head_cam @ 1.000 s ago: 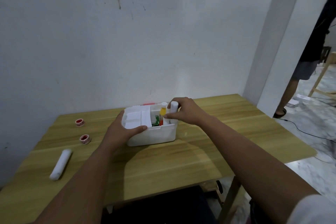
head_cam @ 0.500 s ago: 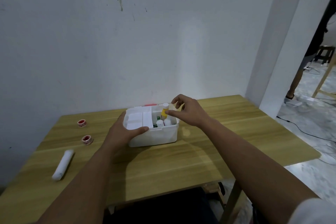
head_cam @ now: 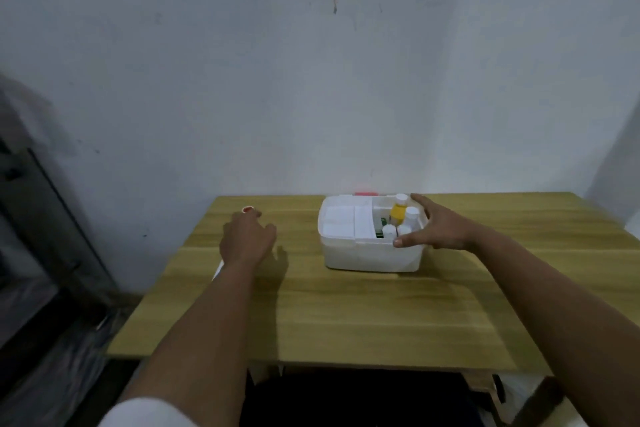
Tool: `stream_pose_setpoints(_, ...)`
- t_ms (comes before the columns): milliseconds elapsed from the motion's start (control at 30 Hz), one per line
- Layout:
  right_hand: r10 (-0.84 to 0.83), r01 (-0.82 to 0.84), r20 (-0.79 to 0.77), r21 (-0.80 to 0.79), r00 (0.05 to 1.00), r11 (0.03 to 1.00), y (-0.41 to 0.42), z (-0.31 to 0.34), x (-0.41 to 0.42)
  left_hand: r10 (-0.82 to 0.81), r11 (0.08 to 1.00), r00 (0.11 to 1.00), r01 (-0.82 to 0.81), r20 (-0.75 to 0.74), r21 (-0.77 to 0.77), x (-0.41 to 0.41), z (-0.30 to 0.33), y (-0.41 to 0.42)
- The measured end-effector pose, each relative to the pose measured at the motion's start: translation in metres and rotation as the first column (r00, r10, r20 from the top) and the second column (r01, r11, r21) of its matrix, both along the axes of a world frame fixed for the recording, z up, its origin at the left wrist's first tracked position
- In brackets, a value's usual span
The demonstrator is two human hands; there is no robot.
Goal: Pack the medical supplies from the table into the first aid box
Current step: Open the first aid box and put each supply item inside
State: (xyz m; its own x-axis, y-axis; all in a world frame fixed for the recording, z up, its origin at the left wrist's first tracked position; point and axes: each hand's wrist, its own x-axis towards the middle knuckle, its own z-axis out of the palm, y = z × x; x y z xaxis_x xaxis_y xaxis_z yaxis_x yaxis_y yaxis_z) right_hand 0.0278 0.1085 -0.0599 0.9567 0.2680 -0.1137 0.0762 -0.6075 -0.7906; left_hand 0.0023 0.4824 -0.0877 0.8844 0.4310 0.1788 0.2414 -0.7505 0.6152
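Leaving the box [head_cam: 372, 253], our left hand [head_cam: 247, 239] is reaching across the worktop [head_cam: 346, 315] toward the tape [head_cam: 248, 209]; we cannot tell whether its fingers are closing on anything. Our right hand [head_cam: 438, 230] is gripping the box's right end, bottles [head_cam: 397, 213] standing inside. With tape lying outside, packing is looking unfinished.

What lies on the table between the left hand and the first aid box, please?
Nothing: the head view shows only bare table between the left hand and the first aid box.
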Motion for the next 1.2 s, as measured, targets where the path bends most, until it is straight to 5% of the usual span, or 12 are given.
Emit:
stream_pose_setpoints(167,-0.002,0.002,0.000,0.035,1.000,0.999,0.003,0.003,-0.004,-0.005,0.984,0.983,0.038,-0.183,0.176,0.000,-0.015,0.042)
stream_pose_setpoints(333,-0.005,0.004,0.017,0.023,1.000,1.000,0.000,0.001,-0.004,-0.116,0.899,0.984,0.162,-0.136,0.407,0.011,-0.021,0.040)
stream_pose_setpoints(567,-0.006,0.006,-0.013,-0.003,1.000,1.000,-0.005,-0.007,0.004,-0.093,0.874,0.993,0.116,-0.074,0.472,0.052,-0.030,0.054)
stream_pose_setpoints(800,0.027,-0.027,-0.004,-0.003,1.000,1.000,-0.010,-0.015,0.012,-0.194,0.945,0.980,0.199,-0.046,0.258,0.096,-0.040,0.073)
stream_pose_setpoints(933,0.012,-0.013,-0.012,-0.022,1.000,1.000,-0.012,-0.018,0.014,-0.209,0.930,0.965,0.247,-0.160,0.272,0.111,-0.047,0.083)
stream_pose_setpoints(1200,-0.010,0.009,-0.021,-0.044,1.000,0.999,-0.012,-0.016,0.015,-0.205,0.960,0.979,0.203,-0.015,0.194,0.101,-0.042,0.065)
